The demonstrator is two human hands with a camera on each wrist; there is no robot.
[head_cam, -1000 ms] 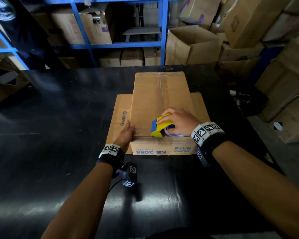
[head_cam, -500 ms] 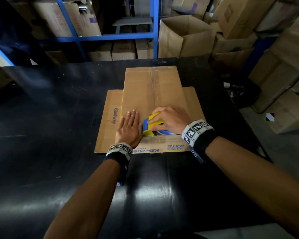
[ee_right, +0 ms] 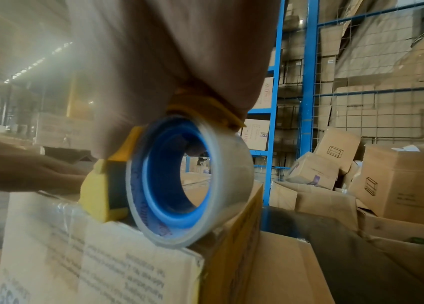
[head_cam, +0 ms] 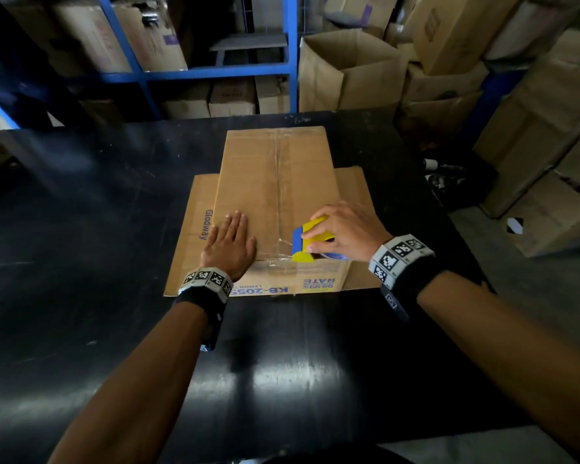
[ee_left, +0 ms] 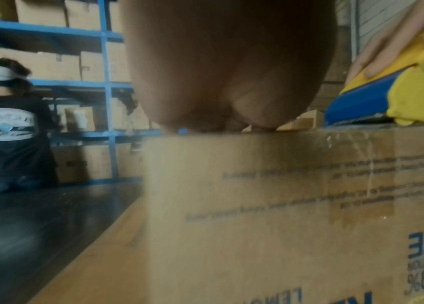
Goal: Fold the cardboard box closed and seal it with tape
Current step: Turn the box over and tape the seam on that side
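Note:
A brown cardboard box (head_cam: 268,182) stands on the black table (head_cam: 81,229), its top flaps folded shut and clear tape running along the centre seam. Bottom flaps stick out flat on both sides. My left hand (head_cam: 230,242) lies flat with straight fingers on the box top, left of the seam. My right hand (head_cam: 340,229) grips a yellow and blue tape dispenser (head_cam: 310,241) at the near edge of the box top, on the seam. In the right wrist view the clear tape roll (ee_right: 190,181) with its blue core rests on the box (ee_right: 101,257). The dispenser (ee_left: 392,98) shows beside my left palm (ee_left: 229,67).
Blue metal shelving (head_cam: 215,72) with cartons stands behind the table. Stacked and open cardboard boxes (head_cam: 482,78) crowd the floor at the right. A person wearing a headset (ee_left: 8,123) stands by the shelves on the left.
My left hand moved from the box's near left edge up onto the top and flattened out. My right hand with the dispenser shifted slightly right and nearer the front edge.

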